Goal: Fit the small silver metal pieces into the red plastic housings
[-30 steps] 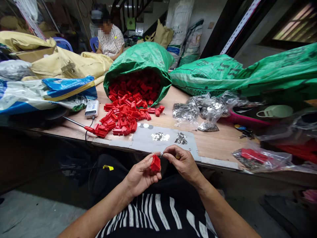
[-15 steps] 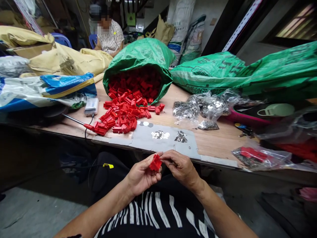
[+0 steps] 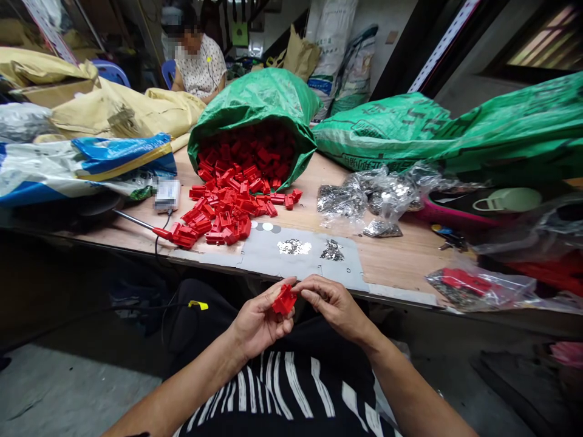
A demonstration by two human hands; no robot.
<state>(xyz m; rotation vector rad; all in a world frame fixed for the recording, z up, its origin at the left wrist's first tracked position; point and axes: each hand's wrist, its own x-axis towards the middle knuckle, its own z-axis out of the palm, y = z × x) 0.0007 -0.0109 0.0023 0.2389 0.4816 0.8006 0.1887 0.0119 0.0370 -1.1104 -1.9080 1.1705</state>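
Left hand (image 3: 259, 325) and right hand (image 3: 336, 305) meet before a striped shirt (image 3: 285, 388), near the front edge of the surface (image 3: 396, 264), as I view them through the head camera. The left is closed around a red plastic part (image 3: 284, 300), gripped between thumb and fingers; the right has thumb and index finger drawn close together at the part's right side, though I cannot tell whether they pinch anything. Beyond, on a grey mat (image 3: 262, 258), I see two small metal piles (image 3: 294, 247). Loose red parts (image 3: 228, 215) spill from a green sack (image 3: 264, 91); clear bags (image 3: 344, 203) lie to the right.
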